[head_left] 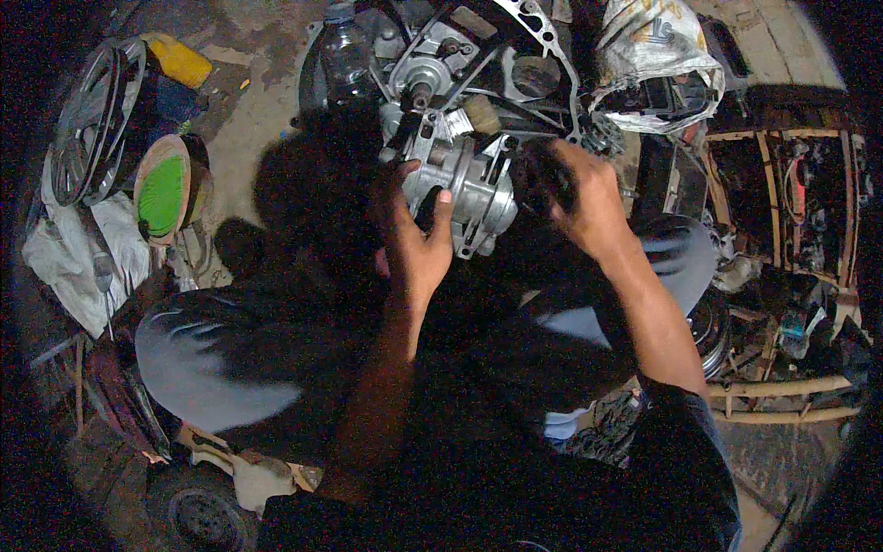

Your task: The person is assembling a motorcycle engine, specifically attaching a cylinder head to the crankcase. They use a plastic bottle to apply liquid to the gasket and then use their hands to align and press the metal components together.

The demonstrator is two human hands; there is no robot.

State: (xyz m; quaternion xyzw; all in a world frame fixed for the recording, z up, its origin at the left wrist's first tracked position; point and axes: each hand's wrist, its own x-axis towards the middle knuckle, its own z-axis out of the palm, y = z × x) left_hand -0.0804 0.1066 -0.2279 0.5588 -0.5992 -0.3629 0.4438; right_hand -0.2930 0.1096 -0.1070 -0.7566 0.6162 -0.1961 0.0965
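A silver cast-metal engine part (464, 189) with ribs, lugs and a rounded end sits in front of me at the middle. My left hand (418, 235) grips its left side, with the thumb against the metal and the other fingers partly hidden behind it. Just right of the part, my right hand (578, 198) has its fingers curled at a dark patch. What they hold there, if anything, is lost in shadow. Beyond the part lies a larger engine assembly with a shaft (421, 87) and a curved metal rim (543, 32).
A clear plastic bottle (342, 46) stands at the far left of the engine. A white sack (658, 69) lies open at far right. Leftward are wheel rims (97, 124), a green-faced round object (163, 193) and a grey sheet (83, 258). A wooden rack (773, 198) stands right.
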